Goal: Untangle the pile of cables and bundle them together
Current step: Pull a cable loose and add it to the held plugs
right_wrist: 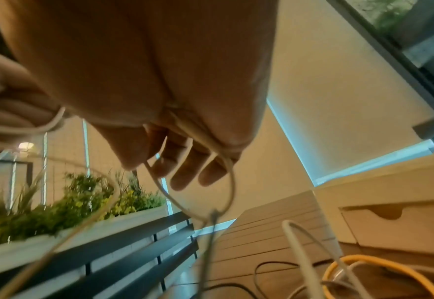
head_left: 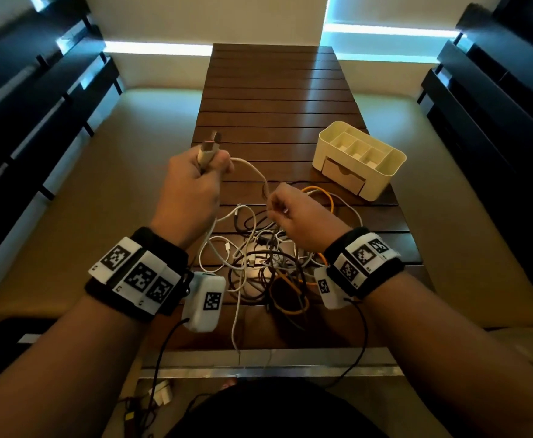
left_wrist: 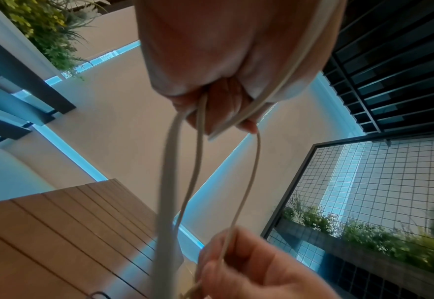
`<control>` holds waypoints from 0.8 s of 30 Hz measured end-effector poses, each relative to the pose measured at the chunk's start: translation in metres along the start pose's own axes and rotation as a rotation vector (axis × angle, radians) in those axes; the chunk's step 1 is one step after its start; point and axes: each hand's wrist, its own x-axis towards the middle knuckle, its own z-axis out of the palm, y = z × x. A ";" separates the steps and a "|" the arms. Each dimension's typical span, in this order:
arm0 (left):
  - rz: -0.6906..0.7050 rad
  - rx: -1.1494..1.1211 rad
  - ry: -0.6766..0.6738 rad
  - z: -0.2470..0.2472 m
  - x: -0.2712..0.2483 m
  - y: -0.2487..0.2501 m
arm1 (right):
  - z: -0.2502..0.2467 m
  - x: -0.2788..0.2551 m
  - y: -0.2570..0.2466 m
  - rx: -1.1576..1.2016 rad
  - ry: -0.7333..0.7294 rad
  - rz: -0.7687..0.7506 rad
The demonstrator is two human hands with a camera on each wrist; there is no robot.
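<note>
A tangled pile of cables [head_left: 268,263], white, black and orange, lies on the near part of the slatted wooden table [head_left: 274,90]. My left hand [head_left: 195,184] is raised above the table's left edge and grips a white cable [head_left: 252,167] near its USB plug [head_left: 209,147], which sticks up out of the fist. The same white cable [left_wrist: 246,182] runs down to my right hand [head_left: 293,213], which pinches it between thumb and fingers just above the pile. In the right wrist view the white cable [right_wrist: 230,172] loops under my fingers [right_wrist: 185,161].
A cream desk organizer [head_left: 358,158] with compartments and a small drawer stands on the table to the right of the pile. An orange cable [right_wrist: 364,265] curls beside it. Dark slatted benches flank the table on both sides. More wires lie on the floor by my feet.
</note>
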 end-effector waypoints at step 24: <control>-0.022 0.009 0.012 0.009 -0.021 0.000 | -0.044 -0.024 0.021 0.404 0.124 -0.001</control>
